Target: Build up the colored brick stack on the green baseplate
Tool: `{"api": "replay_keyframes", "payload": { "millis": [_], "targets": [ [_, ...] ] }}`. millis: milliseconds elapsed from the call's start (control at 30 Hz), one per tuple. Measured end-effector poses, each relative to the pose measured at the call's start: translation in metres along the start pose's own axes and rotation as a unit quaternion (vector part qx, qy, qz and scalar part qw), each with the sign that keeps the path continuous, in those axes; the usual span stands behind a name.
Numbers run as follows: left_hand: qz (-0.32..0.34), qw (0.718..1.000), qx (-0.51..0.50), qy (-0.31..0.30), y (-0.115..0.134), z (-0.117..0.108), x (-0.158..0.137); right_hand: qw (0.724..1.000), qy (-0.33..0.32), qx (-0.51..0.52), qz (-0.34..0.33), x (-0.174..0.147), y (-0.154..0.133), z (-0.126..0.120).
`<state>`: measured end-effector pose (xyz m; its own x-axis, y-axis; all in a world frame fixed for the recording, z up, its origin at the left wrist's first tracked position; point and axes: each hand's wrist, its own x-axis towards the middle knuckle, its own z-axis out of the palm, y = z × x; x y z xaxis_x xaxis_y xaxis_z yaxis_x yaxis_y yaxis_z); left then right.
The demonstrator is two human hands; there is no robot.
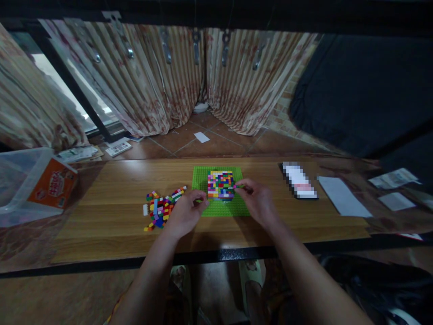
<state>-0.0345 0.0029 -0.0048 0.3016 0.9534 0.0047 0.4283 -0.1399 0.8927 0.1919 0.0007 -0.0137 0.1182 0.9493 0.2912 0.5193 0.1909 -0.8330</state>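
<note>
On the wooden table lies a green studded baseplate [233, 209]. Rows of small multicoloured toy bricks form a roughly square block [220, 183] on its middle. My right hand [260, 198] comes in from the right, its thumb and fingertips pinching a small magenta brick [236, 186] at the block's right edge. At the plate's left side is my left hand [188, 211], fingers curled and drawn together close to the block's lower left corner; whatever they hold is too small to name. Loose bricks [157, 210] are heaped left of the plate, partly behind my left hand.
To the right lie a phone with a pixelated screen [300, 180] and a white paper sheet [344, 196]. A clear plastic bin [20, 180] with an orange label stands at the far left. The table's dark front edge [223, 255] runs below my forearms.
</note>
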Motion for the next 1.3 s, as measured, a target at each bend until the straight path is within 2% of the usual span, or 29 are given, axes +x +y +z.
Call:
{"api": "replay_keyframes", "payload": {
  "millis": [167,333,500,667,767,867,1000,1300],
  "targets": [
    [-0.016,0.999,0.029,-0.019,-0.001,0.002,0.001,0.999,0.031,0.035,0.001,0.005,0.003,0.008],
    [-0.02,0.999,0.037,-0.019,0.0,0.002,0.002,0.994,0.02,0.103,0.031,0.007,0.007,0.018],
    [-0.01,0.999,0.043,-0.017,0.0,0.003,0.002,0.986,0.04,0.143,0.069,0.007,0.006,0.022],
    [-0.013,0.999,0.04,-0.015,0.001,0.003,0.001,0.981,0.04,0.166,0.092,0.007,0.004,0.018],
    [-0.007,0.999,0.046,-0.017,0.003,0.003,0.0,0.976,0.064,0.175,0.11,0.01,0.005,0.017],
    [-0.01,0.998,0.056,-0.017,0.005,0.002,-0.001,0.972,0.094,0.167,0.138,0.013,0.006,0.02],
    [-0.014,0.999,0.038,-0.014,0.003,0.004,-0.001,0.969,0.084,0.16,0.171,0.017,0.006,0.029],
    [-0.005,1.0,-0.012,-0.016,0.002,0.01,0.001,0.972,0.074,0.168,0.145,0.016,0.005,0.039]
  ]
}}
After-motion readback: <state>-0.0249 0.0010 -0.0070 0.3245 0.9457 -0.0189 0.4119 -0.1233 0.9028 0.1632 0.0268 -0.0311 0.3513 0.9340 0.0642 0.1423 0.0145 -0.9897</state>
